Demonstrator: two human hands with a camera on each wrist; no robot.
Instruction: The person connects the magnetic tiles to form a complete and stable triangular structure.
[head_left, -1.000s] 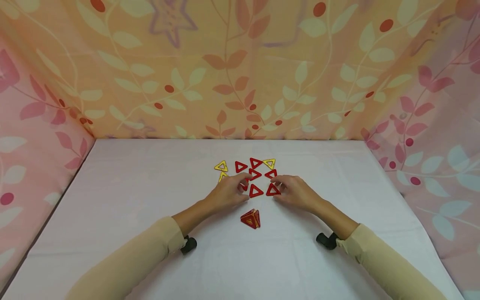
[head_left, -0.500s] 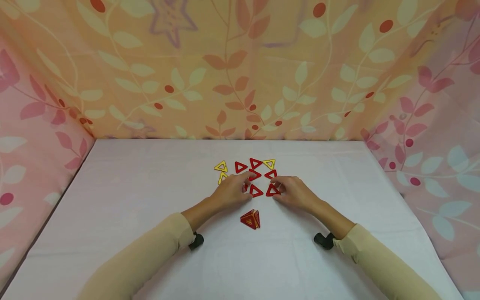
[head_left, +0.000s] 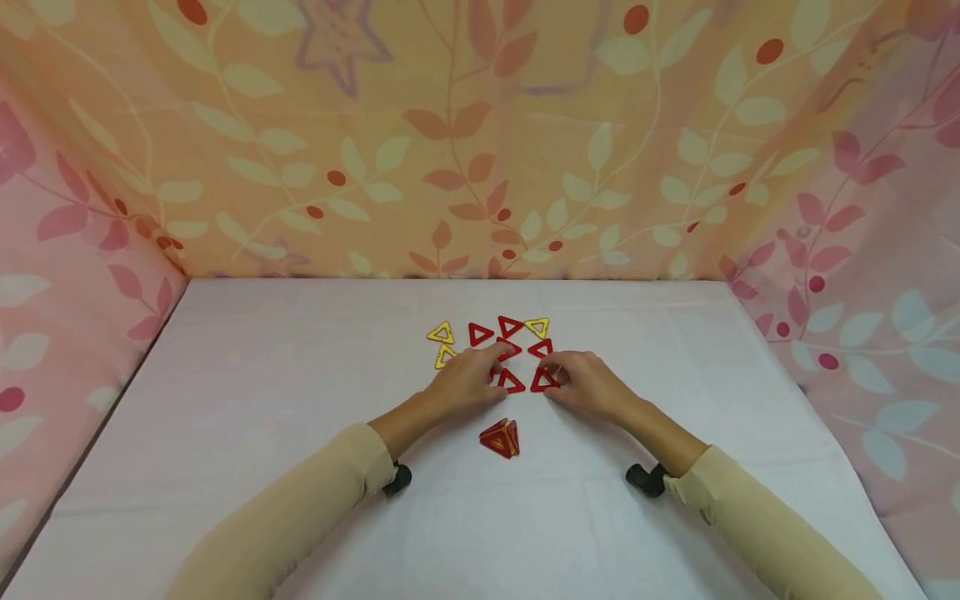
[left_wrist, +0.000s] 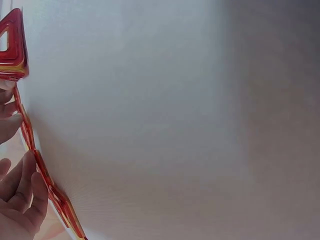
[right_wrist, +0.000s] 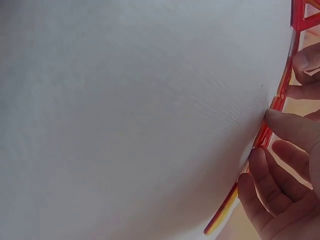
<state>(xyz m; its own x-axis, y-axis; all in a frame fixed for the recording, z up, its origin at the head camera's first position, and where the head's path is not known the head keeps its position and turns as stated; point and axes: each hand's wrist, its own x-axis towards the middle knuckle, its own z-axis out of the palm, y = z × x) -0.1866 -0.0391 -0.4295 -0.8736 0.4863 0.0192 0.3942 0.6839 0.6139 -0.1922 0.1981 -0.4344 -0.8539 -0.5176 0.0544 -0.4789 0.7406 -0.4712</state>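
Observation:
In the head view, my left hand (head_left: 467, 382) holds its curled fingers and thumb about the left side of a red triangle tile (head_left: 512, 383). Another red tile beneath those fingers is mostly hidden. My right hand (head_left: 592, 385) pinches a second red triangle tile (head_left: 542, 382), separated from the first by a small gap. In the right wrist view, the right thumb (right_wrist: 290, 125) touches the tile's edge. The left wrist view catches left fingers (left_wrist: 22, 187) against a row of red tiles (left_wrist: 45, 170) seen edge-on.
Nearer me stands a small red pyramid (head_left: 500, 438) built from triangle tiles. Beyond the hands lie more red triangles (head_left: 480, 335) and several yellow triangles, one at the right (head_left: 537, 327). A white cloth (head_left: 285, 375) covers the table. Patterned curtains (head_left: 450, 167) enclose it.
My left hand has shifted a little to the right, its thumb now closer to the red triangle tile. My right hand stays almost where it was. The pyramid has not moved.

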